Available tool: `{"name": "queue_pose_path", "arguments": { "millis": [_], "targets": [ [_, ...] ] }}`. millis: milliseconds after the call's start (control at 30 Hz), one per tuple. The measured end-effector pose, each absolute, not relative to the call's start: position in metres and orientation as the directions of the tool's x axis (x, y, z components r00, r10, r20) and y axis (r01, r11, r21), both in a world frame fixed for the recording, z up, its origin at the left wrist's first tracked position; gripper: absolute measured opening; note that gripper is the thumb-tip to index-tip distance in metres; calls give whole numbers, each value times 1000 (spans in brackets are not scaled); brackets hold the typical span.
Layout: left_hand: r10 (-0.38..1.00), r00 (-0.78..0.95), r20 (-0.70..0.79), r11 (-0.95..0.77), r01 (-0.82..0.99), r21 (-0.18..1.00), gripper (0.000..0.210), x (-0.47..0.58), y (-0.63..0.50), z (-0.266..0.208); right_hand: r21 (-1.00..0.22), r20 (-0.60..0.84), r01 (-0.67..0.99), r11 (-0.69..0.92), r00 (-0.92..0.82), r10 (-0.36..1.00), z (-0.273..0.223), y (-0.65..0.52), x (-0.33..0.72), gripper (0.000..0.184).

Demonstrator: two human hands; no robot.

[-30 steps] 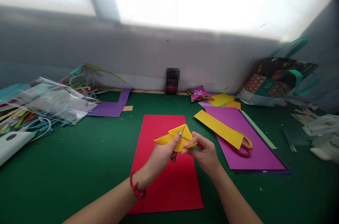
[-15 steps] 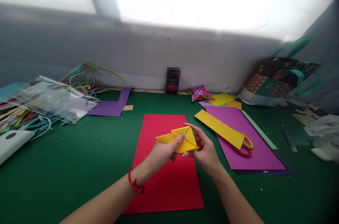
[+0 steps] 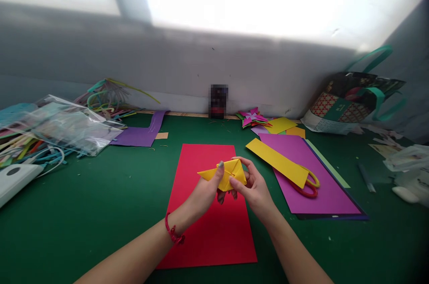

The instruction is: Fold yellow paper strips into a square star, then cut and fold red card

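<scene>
A folded yellow paper (image 3: 228, 170) with creased flaps and a point to the left is held between both hands. My left hand (image 3: 205, 192), a red cord bracelet at its wrist, pinches it with the thumb on top and fingers underneath. My right hand (image 3: 254, 184) grips the right end, its thumb pressing on the front folds and the other fingers behind. Below both hands lies a red sheet of paper (image 3: 214, 235), flat on the green table (image 3: 110, 212).
Right of the red sheet are a purple sheet (image 3: 330, 194), a yellow strip (image 3: 278, 162) and scissors (image 3: 310, 191) partly under it. Folded paper stars (image 3: 252, 117) sit at the back. Plastic bags (image 3: 67, 125) and a white device (image 3: 16, 181) lie left; a paper bag (image 3: 342, 109) stands right.
My right thumb has moved left and up onto the front of the folded yellow paper. My left thumb has slid left and points more upward. The paper's right flaps look drawn in.
</scene>
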State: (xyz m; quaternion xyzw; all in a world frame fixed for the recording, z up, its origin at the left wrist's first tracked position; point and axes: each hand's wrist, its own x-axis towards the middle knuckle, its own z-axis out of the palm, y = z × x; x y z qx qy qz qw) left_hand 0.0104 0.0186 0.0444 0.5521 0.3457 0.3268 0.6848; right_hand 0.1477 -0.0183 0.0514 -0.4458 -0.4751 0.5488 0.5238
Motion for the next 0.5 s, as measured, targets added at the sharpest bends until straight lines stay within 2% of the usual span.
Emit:
{"name": "queue_pose_path", "arguments": {
  "millis": [100, 200, 433, 500],
  "targets": [
    [777, 626, -62, 150, -88, 985, 48, 11, 19, 44, -988, 28, -148, 34, 45, 999, 48, -16, 149, 42],
    [767, 639, -52, 114, -56, 992, 36, 12, 20, 44, -985, 50, -160, 69, 118, 992, 43, -14, 150, 42],
    [803, 594, -52, 99, -47, 994, 31, 8, 25, 47, -930, 74, -359, 74, 14, 997, 42, -15, 155, 48],
    [792, 607, -72, 110, -27, 994, 31, 6, 26, 49, -931, 50, -363, 48, 3, 999, 44, -15, 157, 48]
  ]
}}
